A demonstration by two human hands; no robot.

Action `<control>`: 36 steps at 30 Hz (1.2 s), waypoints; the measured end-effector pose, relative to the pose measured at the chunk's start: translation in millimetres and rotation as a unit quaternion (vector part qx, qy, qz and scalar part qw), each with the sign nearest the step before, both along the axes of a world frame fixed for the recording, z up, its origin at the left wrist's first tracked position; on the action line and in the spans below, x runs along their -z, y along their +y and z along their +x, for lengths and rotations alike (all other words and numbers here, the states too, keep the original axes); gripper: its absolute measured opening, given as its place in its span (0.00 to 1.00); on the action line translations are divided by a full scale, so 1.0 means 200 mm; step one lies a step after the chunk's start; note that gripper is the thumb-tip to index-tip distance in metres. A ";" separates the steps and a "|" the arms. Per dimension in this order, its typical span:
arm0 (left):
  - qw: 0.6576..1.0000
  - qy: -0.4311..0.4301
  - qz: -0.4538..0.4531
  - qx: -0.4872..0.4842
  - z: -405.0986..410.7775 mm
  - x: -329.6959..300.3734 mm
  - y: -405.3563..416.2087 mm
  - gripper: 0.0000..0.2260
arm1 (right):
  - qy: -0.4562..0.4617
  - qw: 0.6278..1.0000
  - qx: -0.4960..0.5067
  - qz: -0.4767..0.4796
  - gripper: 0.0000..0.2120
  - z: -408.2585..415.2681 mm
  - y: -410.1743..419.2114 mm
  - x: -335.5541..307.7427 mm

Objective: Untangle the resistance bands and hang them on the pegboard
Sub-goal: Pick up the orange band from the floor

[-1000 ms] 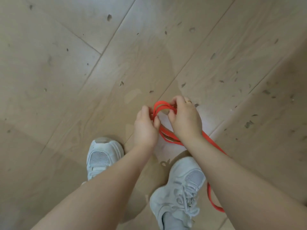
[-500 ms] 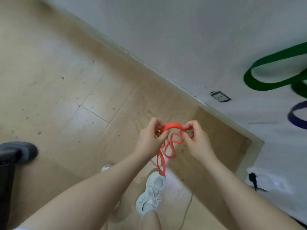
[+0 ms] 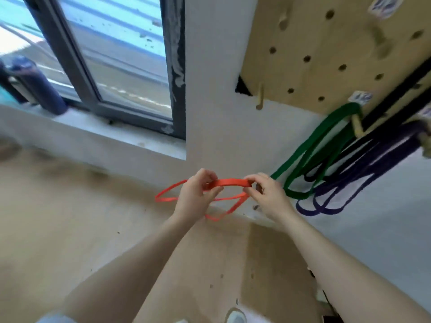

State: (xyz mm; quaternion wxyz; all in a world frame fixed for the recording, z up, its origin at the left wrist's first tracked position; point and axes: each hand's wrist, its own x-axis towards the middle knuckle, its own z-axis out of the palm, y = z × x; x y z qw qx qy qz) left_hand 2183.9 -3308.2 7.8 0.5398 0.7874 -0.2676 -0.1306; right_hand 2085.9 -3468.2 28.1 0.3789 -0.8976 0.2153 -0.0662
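Two hands are holding one red resistance band point(image 3: 229, 182) up in the air, in front of the white wall point(image 3: 217, 94). The left hand point(image 3: 195, 195) is pinching the band with its thumb and curled fingers. The right hand point(image 3: 268, 194) is pinching the other end of the same short stretch, so that part is lying flat and nearly level between them. The rest of the red band is hanging in loose loops: one loop is sticking out to the left of the left hand, and another is drooping below both hands.

Just to the right of the right hand, a green band point(image 3: 310, 157) is hanging from a wooden peg point(image 3: 356, 124) on the pegboard point(image 3: 326, 50). Beside it, a purple band point(image 3: 363, 180) and a black band point(image 3: 384, 106) are hanging too, and their loops are crossing over each other. The pegboard is light wood with round holes, and it is sitting high on the wall to the right.

To the left, a window point(image 3: 112, 54) with a dark frame is standing above a grey sill point(image 3: 121, 136). A dark blue bottle point(image 3: 32, 82) is standing on the sill at the far left. Below it all, the tan floor point(image 3: 70, 229) is showing, and the toe of a white shoe point(image 3: 236, 317) is peeking in at the bottom edge.
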 end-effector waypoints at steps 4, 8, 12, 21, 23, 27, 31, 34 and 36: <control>0.997 -0.047 -0.051 0.028 0.10 -0.34 -0.02 0.10 | -0.073 0.997 0.036 -0.001 0.02 0.07 0.07 -0.33; 0.994 -0.041 -0.094 0.029 0.13 -0.55 -0.11 0.05 | -0.135 0.988 0.063 0.030 0.04 0.08 0.08 -0.54; 0.986 -0.016 -0.153 0.066 0.09 -0.74 -0.29 0.04 | -0.203 0.973 0.095 0.047 0.08 0.03 -0.02 -0.72; 0.952 -0.039 -0.261 0.156 0.00 -1.10 -0.83 0.07 | -0.371 0.914 0.162 0.031 0.09 -0.08 -0.45 -1.01; 0.951 -0.078 -0.249 0.165 0.03 -1.14 -0.96 0.06 | -0.390 0.903 0.179 0.019 0.09 -0.07 -0.57 -1.05; 0.957 -0.111 -0.221 0.152 0.10 -1.17 -1.21 0.08 | -0.387 0.900 0.195 0.054 0.09 -0.01 -0.84 -1.09; 0.969 -0.127 -0.184 0.104 0.21 -1.15 -1.41 0.05 | -0.369 0.902 0.202 0.100 0.07 0.13 -1.06 -1.09; 0.969 -0.162 -0.172 0.064 0.28 -1.13 -1.53 0.04 | -0.360 0.908 0.212 0.032 0.07 0.22 -1.16 -1.06; 0.962 -0.217 -0.159 0.052 0.30 -1.11 -1.57 0.01 | -0.361 0.903 0.223 -0.075 0.02 0.24 -1.19 -1.03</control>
